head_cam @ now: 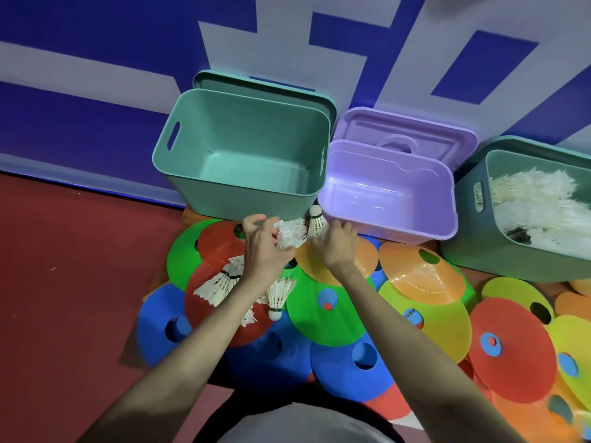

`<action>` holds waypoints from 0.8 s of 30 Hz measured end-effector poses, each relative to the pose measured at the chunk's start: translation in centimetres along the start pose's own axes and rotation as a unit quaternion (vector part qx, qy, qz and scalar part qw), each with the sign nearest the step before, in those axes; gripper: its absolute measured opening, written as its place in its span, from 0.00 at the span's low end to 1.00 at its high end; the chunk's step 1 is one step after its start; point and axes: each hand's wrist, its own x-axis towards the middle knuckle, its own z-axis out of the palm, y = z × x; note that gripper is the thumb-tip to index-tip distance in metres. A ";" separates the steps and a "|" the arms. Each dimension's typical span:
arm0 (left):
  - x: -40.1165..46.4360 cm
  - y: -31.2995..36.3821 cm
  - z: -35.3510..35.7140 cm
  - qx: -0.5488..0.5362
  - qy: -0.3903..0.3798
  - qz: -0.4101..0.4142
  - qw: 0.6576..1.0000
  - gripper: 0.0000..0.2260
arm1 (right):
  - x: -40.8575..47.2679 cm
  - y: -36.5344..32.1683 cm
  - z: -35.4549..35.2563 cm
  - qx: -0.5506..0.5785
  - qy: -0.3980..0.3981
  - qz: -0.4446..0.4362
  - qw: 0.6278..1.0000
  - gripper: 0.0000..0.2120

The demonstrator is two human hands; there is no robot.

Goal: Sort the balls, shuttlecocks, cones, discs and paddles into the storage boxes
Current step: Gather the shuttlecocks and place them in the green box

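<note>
My left hand grips a white shuttlecock by its feathers, just in front of the empty green box. My right hand pinches another shuttlecock, cork end up, between the green box and the empty purple box. More shuttlecocks lie below my left wrist: one cork down and a stacked row on a red disc. Flat disc cones in blue, green, orange and yellow colours cover the floor.
A second green box at the right holds a heap of white shuttlecocks. Lids lean on the blue and white wall behind the green and purple boxes. Red floor lies to the left.
</note>
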 end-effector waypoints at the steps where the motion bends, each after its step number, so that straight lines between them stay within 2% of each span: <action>1: 0.0 -0.1 0.0 0.002 0.000 0.000 1.000 0.28 | -0.2 0.1 0.0 0.015 0.010 -0.004 1.000 0.26; 5: -0.5 -0.1 -0.3 -0.024 0.019 0.008 1.000 0.26 | -1.7 0.5 -0.6 0.119 0.073 -0.064 0.988 0.26; 8: -0.9 -0.3 -0.5 -0.053 0.040 0.026 0.997 0.24 | -3.5 0.7 -2.0 0.202 0.103 -0.127 0.966 0.24; 11: -1.3 -0.6 -0.8 -0.083 0.027 0.056 0.995 0.23 | -5.0 0.9 -3.9 0.255 0.132 -0.169 0.943 0.23; 14: -1.9 -0.5 -1.2 -0.091 0.016 0.072 0.993 0.25 | -6.2 0.7 -6.2 0.288 0.128 -0.217 0.924 0.25; 19: -2.8 -0.3 -1.7 -0.082 0.021 0.108 0.991 0.27 | -7.6 0.2 -8.3 0.168 0.083 -0.311 0.932 0.31; 21: -3.2 -0.1 -1.9 -0.076 0.018 0.108 0.991 0.30 | -8.1 -0.4 -8.3 0.115 0.083 -0.328 0.934 0.35; 24: -3.8 0.0 -2.0 -0.069 0.019 0.118 0.990 0.32 | -8.9 -1.4 -8.2 0.028 0.093 -0.348 0.932 0.35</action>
